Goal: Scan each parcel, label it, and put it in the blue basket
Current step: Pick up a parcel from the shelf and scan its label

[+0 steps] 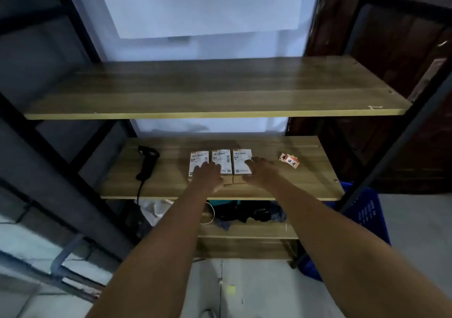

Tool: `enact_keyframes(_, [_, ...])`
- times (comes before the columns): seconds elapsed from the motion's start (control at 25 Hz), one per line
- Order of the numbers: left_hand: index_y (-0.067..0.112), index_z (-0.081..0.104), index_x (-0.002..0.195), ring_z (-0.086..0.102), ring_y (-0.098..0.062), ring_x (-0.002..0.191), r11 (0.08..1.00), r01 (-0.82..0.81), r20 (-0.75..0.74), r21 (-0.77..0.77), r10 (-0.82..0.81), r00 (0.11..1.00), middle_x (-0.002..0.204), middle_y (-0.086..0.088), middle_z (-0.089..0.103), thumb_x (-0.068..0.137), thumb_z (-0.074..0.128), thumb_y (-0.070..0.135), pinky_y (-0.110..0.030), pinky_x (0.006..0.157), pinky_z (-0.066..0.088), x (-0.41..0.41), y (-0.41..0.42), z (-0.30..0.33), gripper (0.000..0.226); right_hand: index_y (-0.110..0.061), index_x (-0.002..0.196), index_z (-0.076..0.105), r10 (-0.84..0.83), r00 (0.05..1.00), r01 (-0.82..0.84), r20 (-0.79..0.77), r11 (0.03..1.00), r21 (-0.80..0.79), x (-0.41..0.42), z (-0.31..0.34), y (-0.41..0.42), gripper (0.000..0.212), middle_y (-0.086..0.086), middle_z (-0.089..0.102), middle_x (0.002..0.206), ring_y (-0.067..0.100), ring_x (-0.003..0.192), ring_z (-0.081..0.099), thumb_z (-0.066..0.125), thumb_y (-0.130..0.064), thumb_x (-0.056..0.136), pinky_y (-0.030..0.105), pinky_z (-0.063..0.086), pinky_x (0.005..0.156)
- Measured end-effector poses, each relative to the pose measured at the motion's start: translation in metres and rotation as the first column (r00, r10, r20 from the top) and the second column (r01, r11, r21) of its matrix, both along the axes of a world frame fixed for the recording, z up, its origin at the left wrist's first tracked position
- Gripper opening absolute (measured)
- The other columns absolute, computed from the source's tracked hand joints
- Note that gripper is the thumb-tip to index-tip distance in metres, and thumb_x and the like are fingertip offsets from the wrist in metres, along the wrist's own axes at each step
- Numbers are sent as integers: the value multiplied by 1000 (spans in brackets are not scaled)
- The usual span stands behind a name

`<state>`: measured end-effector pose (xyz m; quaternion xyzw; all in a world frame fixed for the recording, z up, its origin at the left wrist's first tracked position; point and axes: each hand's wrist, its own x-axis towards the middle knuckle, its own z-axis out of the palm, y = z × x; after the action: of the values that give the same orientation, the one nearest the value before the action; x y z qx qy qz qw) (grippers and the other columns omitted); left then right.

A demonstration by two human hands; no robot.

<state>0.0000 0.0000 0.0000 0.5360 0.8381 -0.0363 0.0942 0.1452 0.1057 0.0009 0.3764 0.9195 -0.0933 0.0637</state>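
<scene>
Three small cardboard parcels with white shipping labels lie side by side on the middle wooden shelf: a left parcel, a middle parcel and a right parcel. My left hand rests flat over the left and middle parcels, fingers spread. My right hand lies on the right parcel, fingers apart. A black barcode scanner lies at the shelf's left, its cable hanging down. A small roll of orange-and-white labels sits to the right. The blue basket stands on the floor at the right, partly behind the rack post.
An upper wooden shelf juts out above the parcels. Black metal rack posts frame both sides. The lower shelf holds dark cloth, a white bag and cables. Grey floor lies below.
</scene>
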Motion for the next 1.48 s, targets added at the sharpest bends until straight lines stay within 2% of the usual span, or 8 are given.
enact_keyframes(0.2, [15, 42, 139, 35, -28, 137, 992, 116, -22, -56, -117, 993, 149, -7, 38, 93, 48, 29, -49, 110, 28, -20, 29, -35, 49, -25, 150, 25, -38, 996, 41, 77, 999, -35, -30, -32, 10, 70, 2, 20, 160, 24, 145, 22, 44, -55, 90, 44, 30, 113])
enact_keyframes(0.36, [16, 38, 144, 28, -28, 142, 987, 134, 14, -86, -133, 991, 155, -6, 30, 93, 50, 32, -50, 115, 22, -29, 42, -62, 55, -25, 152, 19, -33, 991, 38, 128, 999, -39, -45, -57, 22, 65, 0, 11, 162, 20, 148, 14, 43, -39, 94, 42, 28, 114])
enact_keyframes(0.48, [17, 41, 145, 26, -25, 144, 982, 137, 50, -129, -132, 990, 159, -4, 23, 91, 52, 31, -53, 114, 20, -36, 45, -80, 56, -23, 152, 18, 14, 979, -4, 202, 999, -52, -50, -74, 32, 65, 0, 10, 162, 20, 148, 15, 43, -33, 94, 42, 31, 113])
enact_keyframes(0.76, [17, 35, 148, 16, -25, 149, 993, 88, 74, -78, -83, 994, 162, -6, 14, 91, 54, 32, -56, 117, 14, -46, 74, -92, 62, -20, 152, 19, -13, 991, 20, 133, 998, -52, -68, -94, 53, 70, 2, 10, 162, 20, 148, 16, 49, -33, 90, 42, 40, 106])
enact_keyframes(1.04, [19, 36, 148, 20, -27, 148, 991, 51, 91, -120, -41, 995, 161, -7, 19, 88, 56, 25, -58, 118, 12, -77, 129, -87, 63, -20, 153, 17, -3, 992, 13, 129, 997, -74, -103, -99, 105, 72, 4, 7, 162, 23, 148, 14, 50, -34, 91, 47, 36, 109])
enact_keyframes(1.24, [14, 29, 152, 11, -26, 150, 986, 39, 122, -160, -20, 992, 163, -7, 10, 90, 49, 19, -58, 118, 2, -93, 156, -81, 64, -24, 152, 20, -11, 986, 25, 164, 996, -84, -122, -102, 136, 67, 0, 13, 161, 21, 147, 17, 46, -40, 92, 47, 31, 110])
enact_keyframes(1.36, [11, 23, 152, 11, -29, 150, 993, 37, 109, -113, -24, 994, 162, -10, 16, 89, 51, 21, -57, 119, 5, -95, 153, -84, 70, -21, 149, 27, -23, 994, 28, 107, 998, -53, -121, -97, 132, 65, 4, 25, 157, 23, 144, 24, 50, -36, 90, 44, 34, 108])
enact_keyframes(1.48, [5, 30, 146, 33, -32, 140, 983, -111, 115, 146, 94, 989, 152, -18, 33, 90, 53, 26, -47, 113, 30, -94, 127, -92, 64, -17, 142, 36, -117, 982, 111, -149, 993, -44, -118, -95, 106, 62, 6, 39, 147, 26, 131, 41, 55, -25, 84, 40, 43, 98])
